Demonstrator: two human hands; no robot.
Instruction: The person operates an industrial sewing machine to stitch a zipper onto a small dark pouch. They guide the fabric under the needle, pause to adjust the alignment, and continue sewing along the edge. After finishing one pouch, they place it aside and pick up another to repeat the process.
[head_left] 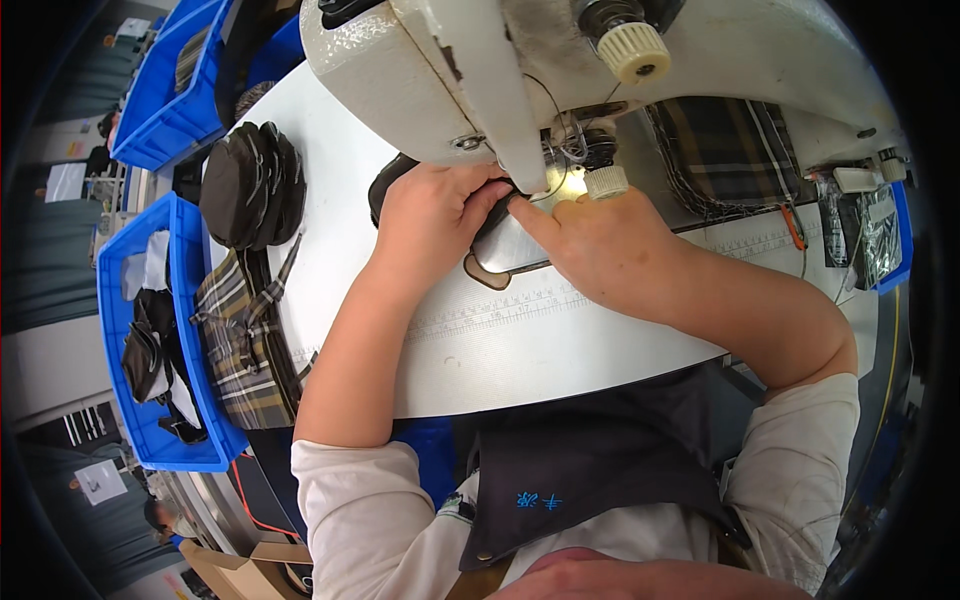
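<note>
At the sewing machine [420,75], a dark fabric piece [384,186] lies under the lit needle area, mostly covered by my hands. My left hand [435,210] is closed on it, with thumb and index finger pinching its edge. From the other side, my right hand [615,245] has its fingers curled, and its forefinger and thumb grip the same edge close to the left thumb. The fingertips are just in front of the presser foot, which is partly hidden. A metal plate [520,245] shows beneath the fabric.
Stacked dark fabric pieces [240,185] and plaid fabric [245,350] lie at the table's left. Blue bins [195,300] stand beyond that edge. On the right are a plaid panel [730,150], orange-handled snips [794,228] and plastic-wrapped packets [877,235]. A printed ruler [500,312] crosses the white tabletop [480,370].
</note>
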